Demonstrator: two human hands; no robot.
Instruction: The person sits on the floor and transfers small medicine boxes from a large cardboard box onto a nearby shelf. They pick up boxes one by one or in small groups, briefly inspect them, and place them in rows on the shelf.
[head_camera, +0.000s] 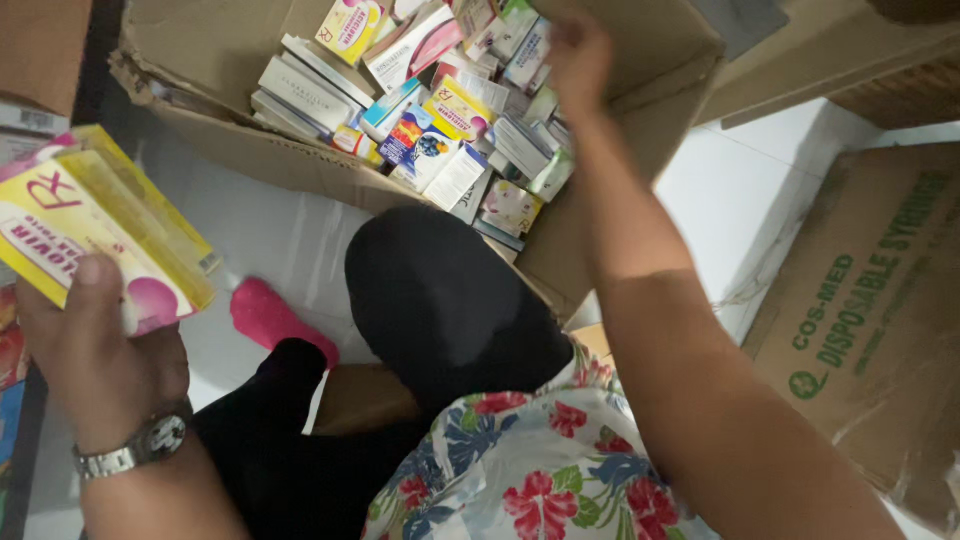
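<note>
The left hand (95, 350) grips a stack of yellow boxes (95, 235) by its near end. The right hand (578, 62) reaches into the cardboard box (640, 60) of packets, fingers hidden; best lift one packet cleanly

A flat yellow cardboard carton with a pink round mark and a red sign (95, 235) is held in the left hand (95, 350), the thumb being pressed on its lower front edge; it is tilted, with its long side slanted down to the right. An open brown cardboard box (215, 45), packed with small medicine cartons of many colours (440, 110) lying at mixed angles, is seen ahead of the hands; the right hand (578, 60) is placed over its far right corner.
</note>
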